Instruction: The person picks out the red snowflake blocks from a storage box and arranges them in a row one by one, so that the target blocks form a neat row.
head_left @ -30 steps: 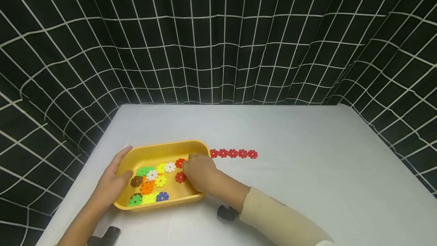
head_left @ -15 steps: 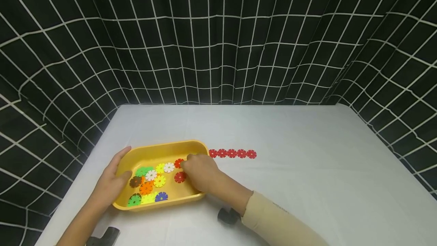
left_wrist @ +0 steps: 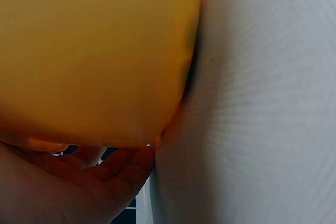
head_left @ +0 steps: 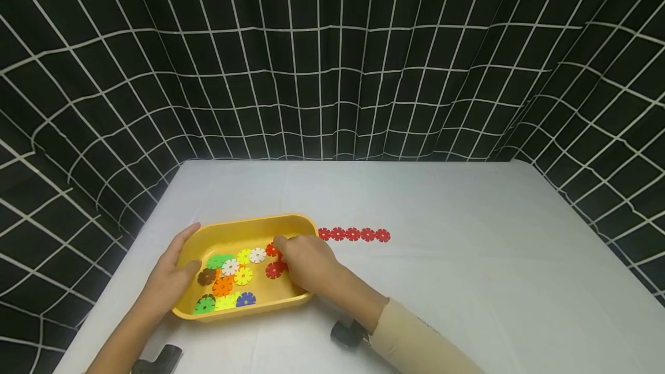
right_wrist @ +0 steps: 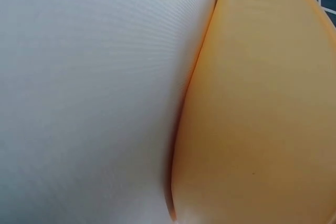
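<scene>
the white table [head_left: 483, 258] is spread under both hands, and on it the yellow tray [head_left: 228, 234] is held between them. the tray's end is gripped by the left hand [head_left: 167, 279], with the thumb laid inside the rim and the fingers set against the outer wall. if that end were tugged, the tray could be slid, and the row of red discs [head_left: 353, 234], lying just past the right hand [head_left: 310, 260], could be knocked askew, since its nearest disc is set right beside the rim.

the right hand is lowered into the opposite end, its fingers curled; whether a disc is pinched cannot be told, as the fingertips are hidden. a flat disc might be dropped from a poor pinch, or a neighbour dragged along.

in the tray, between the 2 grips, loose discs are scattered. 2 red discs [head_left: 273, 270] are seen beside the right fingers, with more red partly covered there. nearer the left thumb, green, yellow, orange and white discs are bunched, some overlapped, with 1 brown disc [head_left: 206, 276] closest to it. 1 blue disc [head_left: 246, 299] is placed by the near wall.
</scene>
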`<state>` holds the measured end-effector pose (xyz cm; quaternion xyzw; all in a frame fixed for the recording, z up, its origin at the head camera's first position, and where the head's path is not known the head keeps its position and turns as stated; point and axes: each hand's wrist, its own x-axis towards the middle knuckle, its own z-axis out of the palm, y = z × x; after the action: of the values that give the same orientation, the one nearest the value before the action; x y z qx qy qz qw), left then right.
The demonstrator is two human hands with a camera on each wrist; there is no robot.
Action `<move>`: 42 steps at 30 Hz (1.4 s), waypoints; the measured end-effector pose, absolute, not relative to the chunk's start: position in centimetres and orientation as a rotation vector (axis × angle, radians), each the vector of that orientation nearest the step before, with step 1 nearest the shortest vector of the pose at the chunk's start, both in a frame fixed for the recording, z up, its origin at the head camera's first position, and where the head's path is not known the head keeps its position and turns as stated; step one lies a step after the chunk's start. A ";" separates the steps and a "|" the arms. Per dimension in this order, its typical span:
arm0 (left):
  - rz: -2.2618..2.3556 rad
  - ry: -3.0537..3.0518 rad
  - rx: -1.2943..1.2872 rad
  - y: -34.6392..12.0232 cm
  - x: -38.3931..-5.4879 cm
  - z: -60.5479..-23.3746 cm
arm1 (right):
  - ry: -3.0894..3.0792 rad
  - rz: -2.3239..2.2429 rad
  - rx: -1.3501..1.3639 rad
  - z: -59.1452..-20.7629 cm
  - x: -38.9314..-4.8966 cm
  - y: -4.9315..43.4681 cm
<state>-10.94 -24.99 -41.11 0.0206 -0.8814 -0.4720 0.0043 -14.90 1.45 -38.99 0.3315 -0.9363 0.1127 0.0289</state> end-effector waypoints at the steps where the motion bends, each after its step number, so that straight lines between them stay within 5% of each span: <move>1: -1.477 -2.759 0.065 -25.0 -10.9 -41.1 | -2.876 0.370 1.017 -39.0 -14.9 1.5; 42: -1.480 -2.780 0.078 -25.1 -11.0 -41.2 | -2.779 1.793 0.739 -37.3 -16.1 4.4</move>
<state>-10.97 -25.14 -41.24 0.0248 -0.8824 -0.4697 -0.0042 -16.14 4.39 -37.28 0.2164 -0.8138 0.5251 -0.1232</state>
